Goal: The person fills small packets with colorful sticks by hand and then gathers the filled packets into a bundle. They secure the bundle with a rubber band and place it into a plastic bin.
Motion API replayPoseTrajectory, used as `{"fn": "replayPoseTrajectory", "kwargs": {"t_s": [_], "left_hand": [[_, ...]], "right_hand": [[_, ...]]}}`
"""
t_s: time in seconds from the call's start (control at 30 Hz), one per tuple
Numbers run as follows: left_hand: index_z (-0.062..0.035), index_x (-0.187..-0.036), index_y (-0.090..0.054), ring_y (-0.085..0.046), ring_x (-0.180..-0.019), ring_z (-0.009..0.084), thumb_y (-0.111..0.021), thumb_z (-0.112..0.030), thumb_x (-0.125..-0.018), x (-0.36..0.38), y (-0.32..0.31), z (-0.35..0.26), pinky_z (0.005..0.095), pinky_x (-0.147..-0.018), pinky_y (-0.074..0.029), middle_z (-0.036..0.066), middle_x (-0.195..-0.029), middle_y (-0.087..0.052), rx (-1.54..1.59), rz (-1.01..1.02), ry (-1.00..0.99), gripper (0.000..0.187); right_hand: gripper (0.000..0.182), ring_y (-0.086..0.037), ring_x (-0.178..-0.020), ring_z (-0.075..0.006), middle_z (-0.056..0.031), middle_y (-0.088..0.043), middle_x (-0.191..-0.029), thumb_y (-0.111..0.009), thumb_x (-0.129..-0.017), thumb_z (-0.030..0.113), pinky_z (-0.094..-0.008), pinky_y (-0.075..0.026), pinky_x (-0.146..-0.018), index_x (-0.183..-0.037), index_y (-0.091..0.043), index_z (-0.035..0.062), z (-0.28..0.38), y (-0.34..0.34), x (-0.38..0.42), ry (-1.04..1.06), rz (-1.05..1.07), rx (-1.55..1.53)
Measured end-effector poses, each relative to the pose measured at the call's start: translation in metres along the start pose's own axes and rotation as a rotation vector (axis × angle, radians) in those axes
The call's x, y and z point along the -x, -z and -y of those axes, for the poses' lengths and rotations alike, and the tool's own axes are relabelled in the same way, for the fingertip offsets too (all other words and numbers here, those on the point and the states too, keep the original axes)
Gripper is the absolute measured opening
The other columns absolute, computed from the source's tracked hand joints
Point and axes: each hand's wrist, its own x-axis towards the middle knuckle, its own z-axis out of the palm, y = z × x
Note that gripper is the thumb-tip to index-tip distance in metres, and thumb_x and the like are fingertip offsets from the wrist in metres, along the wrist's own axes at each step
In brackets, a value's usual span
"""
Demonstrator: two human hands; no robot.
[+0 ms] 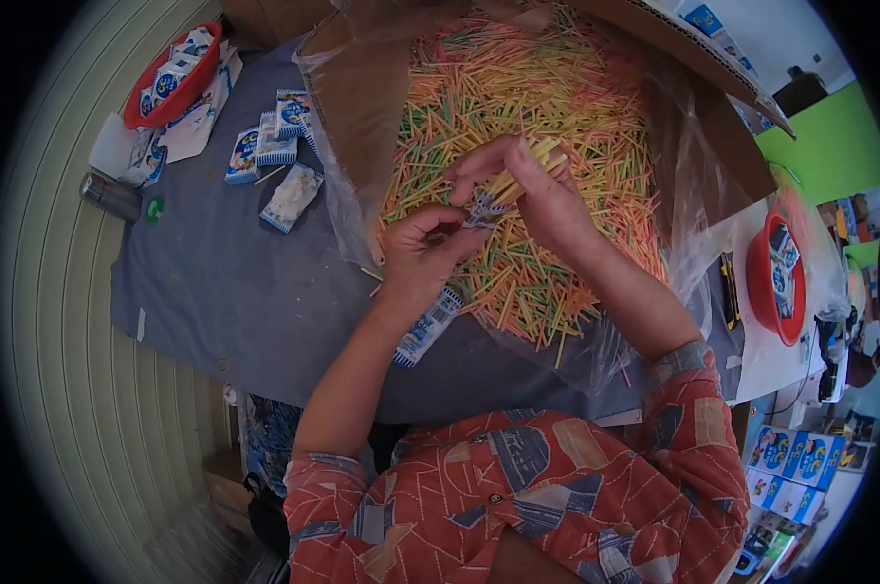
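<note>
My left hand (422, 251) pinches a small blue-and-white packet (485, 208) near its open end. Right beside it, my right hand (549, 200) grips a small bundle of thin yellowish sticks (506, 183), whose lower ends meet the packet's mouth. Both hands are over the near part of a large cardboard box (362, 122) lined with clear plastic. Loose pink, yellow, orange and green sticks (528, 88) fill the box. Just below my left wrist, another blue-and-white packet (426, 329) lies on the grey cloth.
On the grey table cloth (236, 282) lie several packets (275, 141) and one with white contents (292, 197). A red basket (175, 78) of packets stands at the far left, near a dark cylinder (112, 198). Another red basket (777, 279) sits at right, beside a yellow-and-black cutter (730, 290).
</note>
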Motion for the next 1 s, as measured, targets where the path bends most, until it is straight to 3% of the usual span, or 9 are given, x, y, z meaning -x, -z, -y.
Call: {"fn": "replayPoseTrajectory", "kwargs": {"t_s": [0.3, 0.5, 0.57, 0.67, 0.73, 0.8, 0.83, 0.9, 1.0], "left_hand": [[0.0014, -0.1, -0.07, -0.064, -0.078, 0.0069, -0.075, 0.001, -0.086, -0.02, -0.006, 0.004, 0.0213, -0.069, -0.054, 0.003, -0.09, -0.071, 0.004, 0.023, 0.007, 0.015], [0.0025, -0.101, -0.07, -0.066, -0.087, 0.0085, -0.072, -0.002, -0.09, -0.013, 0.001, 0.007, 0.0229, -0.075, -0.055, 0.004, -0.094, -0.071, 0.069, 0.109, -0.068, 0.012], [0.003, -0.108, -0.067, -0.067, -0.093, 0.0112, -0.066, -0.006, -0.095, 0.001, 0.007, -0.009, 0.0257, -0.08, -0.056, 0.006, -0.1, -0.071, 0.322, 0.08, 0.043, 0.016], [0.0027, -0.117, -0.063, -0.067, -0.096, 0.0138, -0.062, -0.009, -0.098, 0.025, 0.032, -0.019, 0.0294, -0.085, -0.056, 0.007, -0.106, -0.07, 0.449, 0.051, -0.006, 0.022], [0.0023, -0.117, -0.062, -0.068, -0.096, 0.0143, -0.063, -0.006, -0.097, 0.039, 0.037, -0.018, 0.0303, -0.085, -0.056, 0.007, -0.106, -0.07, 0.382, -0.018, 0.033, 0.022], [0.0018, -0.117, -0.062, -0.068, -0.096, 0.0148, -0.064, -0.003, -0.095, 0.056, 0.037, -0.014, 0.0312, -0.086, -0.055, 0.007, -0.107, -0.07, 0.301, -0.074, 0.067, 0.023], [0.0017, -0.114, -0.062, -0.068, -0.095, 0.0147, -0.065, -0.001, -0.092, 0.065, 0.037, -0.01, 0.0308, -0.086, -0.055, 0.008, -0.106, -0.07, 0.243, -0.045, 0.066, 0.022], [0.0016, -0.108, -0.063, -0.068, -0.094, 0.0143, -0.068, 0.003, -0.087, 0.082, 0.043, -0.019, 0.0293, -0.085, -0.055, 0.008, -0.105, -0.07, 0.129, -0.095, 0.039, 0.021], [0.0015, -0.104, -0.064, -0.067, -0.087, 0.012, -0.07, 0.003, -0.086, 0.113, 0.086, -0.054, 0.0255, -0.078, -0.054, 0.007, -0.101, -0.071, -0.168, -0.374, -0.026, 0.019]], "right_hand": [[0.063, -0.065, -0.091, -0.0157, -0.0066, -0.073, -0.093, -0.031, -0.105, 0.049, -0.0323, -0.049, -0.09, -0.104, -0.071, -0.0007, 0.017, 0.001, -0.01, -0.088, -0.109, 0.108], [0.061, -0.064, -0.104, -0.0259, -0.0114, -0.07, -0.112, -0.039, -0.103, 0.053, -0.0373, -0.045, -0.099, -0.118, -0.067, 0.0006, 0.011, 0.07, -0.033, 0.128, -0.306, 0.19], [0.052, -0.062, -0.112, -0.0329, -0.0165, -0.067, -0.12, -0.06, -0.096, 0.043, -0.0412, -0.045, -0.101, -0.13, -0.061, 0.0038, -0.006, 0.101, -0.035, 0.431, -0.3, 1.633], [0.06, -0.061, -0.115, -0.0384, -0.0216, -0.062, -0.125, -0.075, -0.085, 0.031, -0.0429, -0.046, -0.101, -0.138, -0.057, 0.0082, 0.003, 0.072, -0.003, 0.31, -0.187, 1.528], [0.054, -0.063, -0.108, -0.0373, -0.0212, -0.065, -0.116, -0.076, -0.083, 0.022, -0.0429, -0.05, -0.094, -0.133, -0.06, 0.0102, 0.0, 0.034, 0.011, 0.257, -0.121, 0.779], [0.047, -0.066, -0.098, -0.035, -0.0192, -0.067, -0.106, -0.073, -0.083, 0.015, -0.0415, -0.053, -0.084, -0.128, -0.061, 0.0062, 0.002, -0.005, 0.023, 0.151, 0.286, 0.612], [0.047, -0.066, -0.098, -0.035, -0.0192, -0.067, -0.106, -0.073, -0.083, 0.015, -0.0415, -0.053, -0.084, -0.128, -0.061, 0.0062, 0.002, -0.016, 0.024, 0.153, 0.27, 0.616], [0.037, -0.067, -0.088, -0.0322, -0.0155, -0.068, -0.096, -0.07, -0.083, 0.008, -0.0422, -0.053, -0.077, -0.119, -0.064, 0.0054, 0.005, -0.027, 0.022, 0.336, 0.525, 0.725], [0.033, -0.067, -0.092, -0.0316, -0.0148, -0.07, -0.104, -0.067, -0.081, -0.002, -0.0399, -0.054, -0.08, -0.114, -0.068, 0.0049, 0.013, 0.031, -0.018, 0.319, 0.148, 0.821]]}}
